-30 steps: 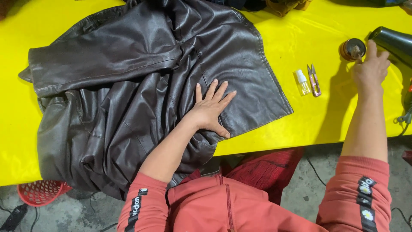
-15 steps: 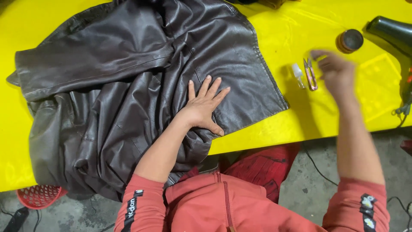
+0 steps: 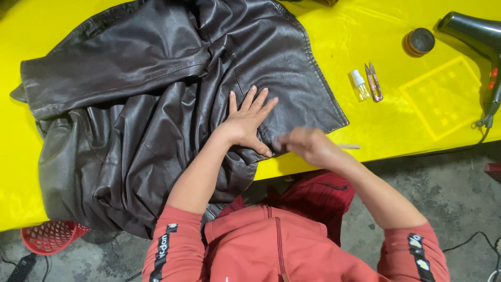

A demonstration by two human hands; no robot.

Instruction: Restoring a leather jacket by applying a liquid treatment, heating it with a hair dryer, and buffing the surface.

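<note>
A dark brown leather jacket [image 3: 172, 120] lies spread across the yellow table [image 3: 417, 130], its long axis running left to right, with its lower folds hanging over the table's near edge. The left hand [image 3: 248, 122] rests flat on the jacket near its right hem, fingers [image 3: 259, 102] spread open and pointing away from the person, gripping nothing. The right hand [image 3: 308, 146] sits just to the right of the left hand, at the jacket's near right corner, and is the hand closer to that hem; it is blurred, so I cannot tell whether its fingers are closed or hold anything. A thin pale stick [image 3: 348, 147] lies on the table just right of that hand. Farther right of the jacket, well apart from both hands, stand a small clear bottle [image 3: 358, 85] and pink thread snips [image 3: 373, 82], then a round tin [image 3: 419, 42] and a dark hair dryer [image 3: 477, 39]. A red mesh basket [image 3: 49, 236] sits on the floor below the jacket's left end.
</note>
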